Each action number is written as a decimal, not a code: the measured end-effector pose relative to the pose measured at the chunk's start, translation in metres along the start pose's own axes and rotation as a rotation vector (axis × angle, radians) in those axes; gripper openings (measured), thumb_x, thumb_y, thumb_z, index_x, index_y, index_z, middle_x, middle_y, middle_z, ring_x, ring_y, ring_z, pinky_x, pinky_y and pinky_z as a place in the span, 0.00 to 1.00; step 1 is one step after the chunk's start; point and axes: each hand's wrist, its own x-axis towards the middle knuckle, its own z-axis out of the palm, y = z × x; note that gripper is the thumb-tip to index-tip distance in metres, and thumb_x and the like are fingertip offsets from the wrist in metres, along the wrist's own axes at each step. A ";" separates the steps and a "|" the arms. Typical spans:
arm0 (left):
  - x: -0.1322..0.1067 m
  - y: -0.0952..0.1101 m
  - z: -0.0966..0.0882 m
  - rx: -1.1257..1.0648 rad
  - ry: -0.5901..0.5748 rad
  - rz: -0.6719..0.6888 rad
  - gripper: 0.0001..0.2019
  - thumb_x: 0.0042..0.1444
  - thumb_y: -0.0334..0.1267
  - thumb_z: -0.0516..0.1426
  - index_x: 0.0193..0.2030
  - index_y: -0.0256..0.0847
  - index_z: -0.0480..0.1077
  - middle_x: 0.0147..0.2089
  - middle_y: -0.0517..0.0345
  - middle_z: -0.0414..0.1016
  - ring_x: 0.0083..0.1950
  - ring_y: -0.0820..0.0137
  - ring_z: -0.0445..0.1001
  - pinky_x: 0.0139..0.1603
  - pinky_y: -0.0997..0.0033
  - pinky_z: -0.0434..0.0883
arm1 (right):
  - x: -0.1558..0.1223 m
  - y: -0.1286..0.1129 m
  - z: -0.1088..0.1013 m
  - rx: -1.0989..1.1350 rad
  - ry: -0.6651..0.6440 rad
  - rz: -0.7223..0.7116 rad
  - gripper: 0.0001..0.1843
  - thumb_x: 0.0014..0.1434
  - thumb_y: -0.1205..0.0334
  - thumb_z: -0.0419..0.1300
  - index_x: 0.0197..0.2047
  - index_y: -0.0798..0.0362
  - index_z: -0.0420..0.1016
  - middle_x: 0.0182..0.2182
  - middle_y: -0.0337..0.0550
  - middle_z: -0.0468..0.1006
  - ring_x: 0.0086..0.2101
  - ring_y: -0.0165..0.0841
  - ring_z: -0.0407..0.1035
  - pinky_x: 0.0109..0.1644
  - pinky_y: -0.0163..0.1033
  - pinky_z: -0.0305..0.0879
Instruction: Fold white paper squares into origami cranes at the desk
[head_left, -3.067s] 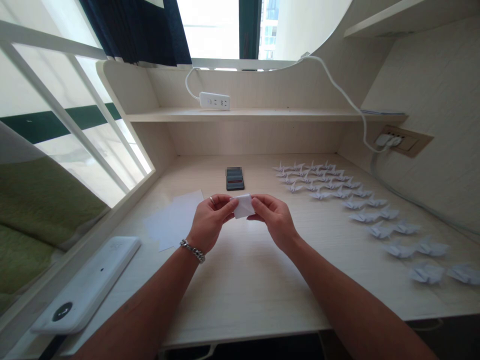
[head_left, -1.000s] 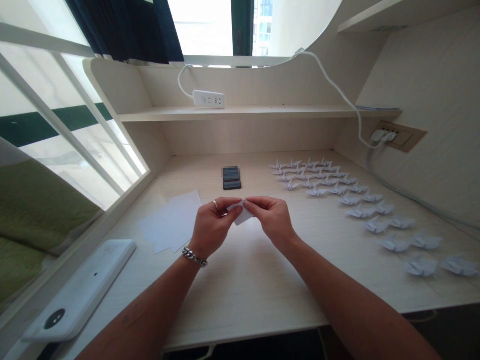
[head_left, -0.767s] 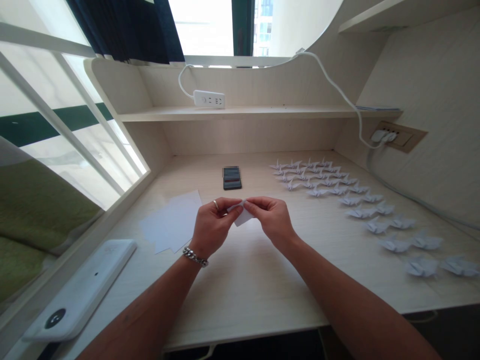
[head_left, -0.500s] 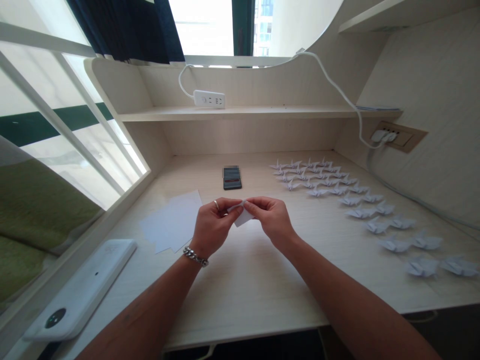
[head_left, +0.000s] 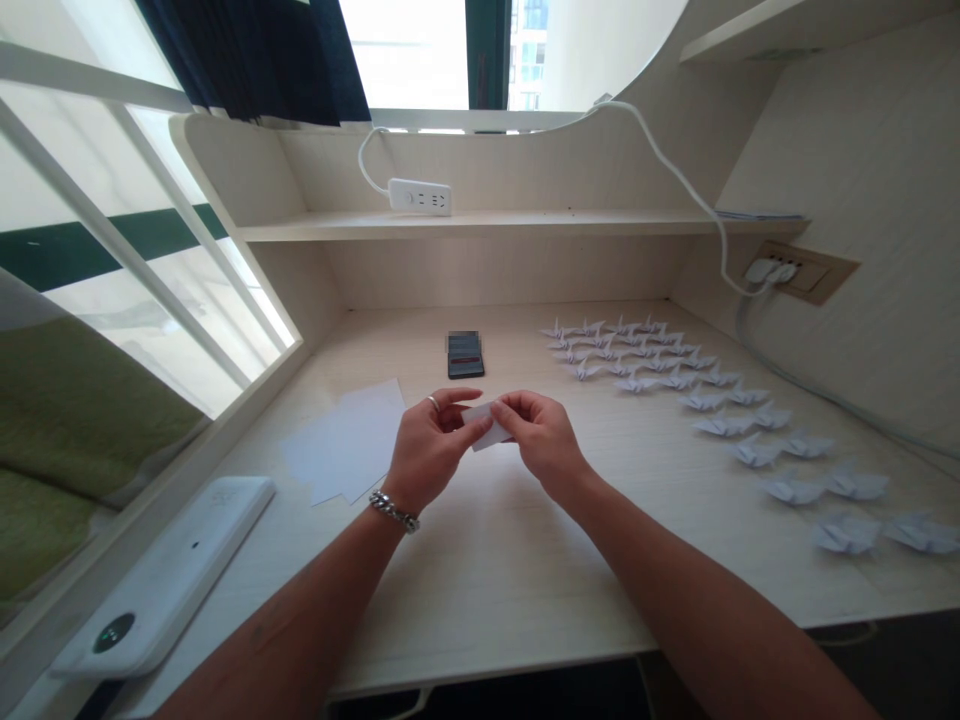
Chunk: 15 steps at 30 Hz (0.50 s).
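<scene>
A small folded piece of white paper (head_left: 487,427) is held in the air between the two hands, above the middle of the table and nearer its front edge than the back wall. The right hand (head_left: 541,442) pinches the paper's right end between thumb and curled fingers pressed close together. The left hand (head_left: 431,445) is at the paper's left end, its thumb against the paper and its fingers curled, with the index finger lifted a little and apart. That hand wears a metal ring (head_left: 433,402), and a chain bracelet (head_left: 394,511) circles its wrist.

Just left of the left hand, loose white paper sheets (head_left: 345,442) lie overlapping on the light wood-grain table (head_left: 480,610). Behind the hands, near the back of the table, lies a dark smartphone (head_left: 466,366), its upper part blurred. Folded white paper cranes (head_left: 637,382) fill the right side in rows, running from the back right corner toward the front edge. A long white device (head_left: 161,582) lies along the left edge. Above, a white power strip (head_left: 420,197) sits on a shelf (head_left: 570,224), and a white cable (head_left: 694,190) runs to a wall socket (head_left: 787,275).
</scene>
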 end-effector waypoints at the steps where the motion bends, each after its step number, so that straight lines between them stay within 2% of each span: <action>1: 0.000 0.000 0.001 -0.039 -0.018 -0.032 0.20 0.44 0.39 0.68 0.45 0.34 0.74 0.29 0.56 0.79 0.30 0.70 0.76 0.32 0.72 0.73 | 0.000 -0.001 0.000 0.003 0.021 -0.007 0.18 0.46 0.49 0.68 0.30 0.56 0.76 0.24 0.39 0.75 0.26 0.30 0.67 0.32 0.38 0.66; 5: 0.000 0.002 0.002 -0.120 -0.042 -0.094 0.21 0.42 0.37 0.69 0.43 0.33 0.72 0.30 0.55 0.80 0.32 0.69 0.78 0.36 0.69 0.75 | 0.000 -0.002 0.001 0.034 0.053 0.000 0.19 0.46 0.48 0.68 0.31 0.56 0.75 0.25 0.40 0.76 0.26 0.31 0.69 0.32 0.38 0.68; 9: 0.000 0.003 0.001 -0.063 -0.012 -0.081 0.20 0.41 0.37 0.69 0.42 0.34 0.73 0.26 0.59 0.78 0.28 0.71 0.76 0.32 0.72 0.73 | 0.001 -0.001 0.001 0.038 0.028 -0.002 0.18 0.43 0.50 0.70 0.31 0.56 0.75 0.25 0.40 0.77 0.27 0.31 0.70 0.33 0.38 0.68; 15: 0.002 0.003 0.001 -0.094 -0.007 -0.127 0.22 0.38 0.38 0.70 0.41 0.33 0.73 0.24 0.59 0.76 0.26 0.72 0.74 0.29 0.73 0.70 | 0.002 0.000 0.001 0.115 0.084 0.031 0.19 0.41 0.51 0.71 0.30 0.56 0.75 0.25 0.41 0.78 0.27 0.31 0.70 0.34 0.39 0.69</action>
